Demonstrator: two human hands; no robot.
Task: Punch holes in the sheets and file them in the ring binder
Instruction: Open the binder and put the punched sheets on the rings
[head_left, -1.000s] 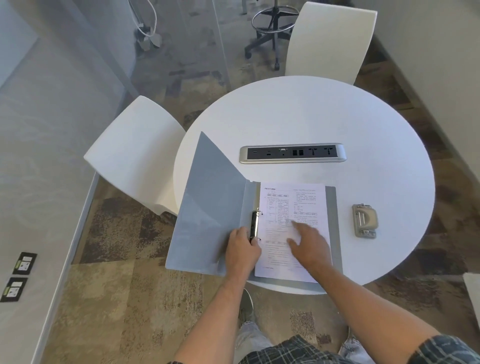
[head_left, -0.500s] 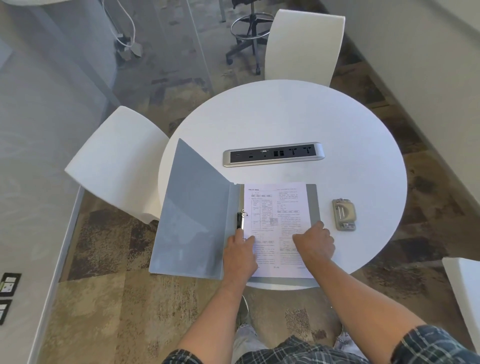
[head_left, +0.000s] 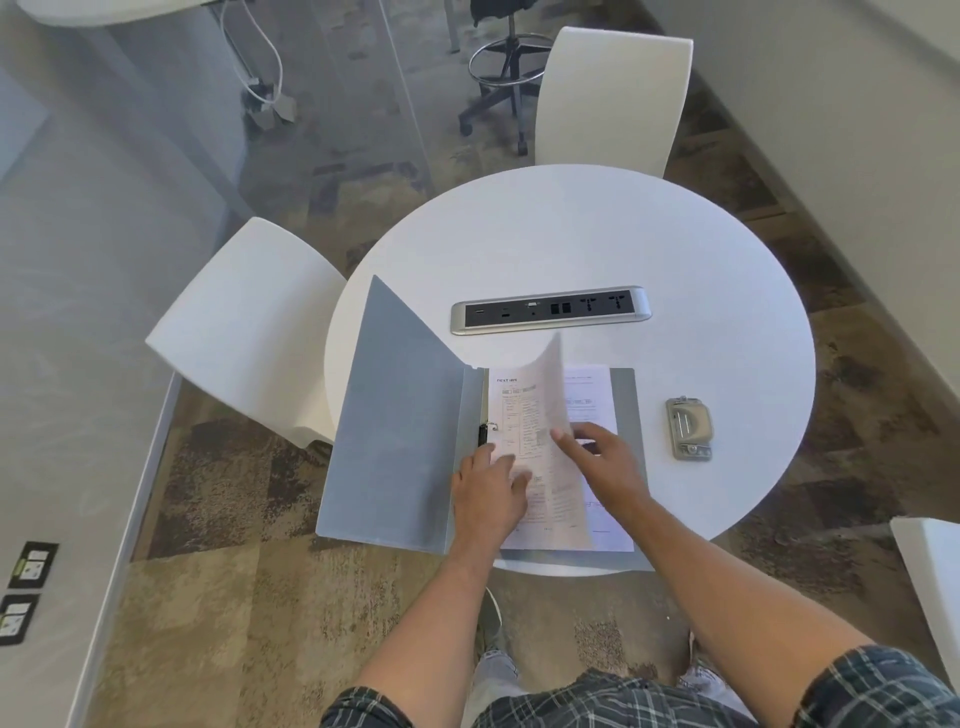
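Observation:
A grey ring binder (head_left: 400, 426) lies open at the near edge of the round white table (head_left: 597, 234), its front cover raised to the left. Printed sheets (head_left: 587, 384) lie on its right half beside the black ring mechanism (head_left: 484, 434). My left hand (head_left: 491, 493) presses flat on the sheets' left edge near the rings. My right hand (head_left: 605, 462) lifts the top sheet (head_left: 550, 395), which curls up and leftward, blurred. The grey hole punch (head_left: 688, 428) sits on the table right of the binder.
A silver power socket strip (head_left: 550, 310) is set into the table beyond the binder. White chairs stand at the left (head_left: 249, 332), at the far side (head_left: 613, 98) and at the right edge (head_left: 930, 587). A black stool (head_left: 506, 67) stands further back.
My right hand went from resting on the page to its right edge, then raised the top sheet, which now curls up toward the left. My left hand stayed by the rings.

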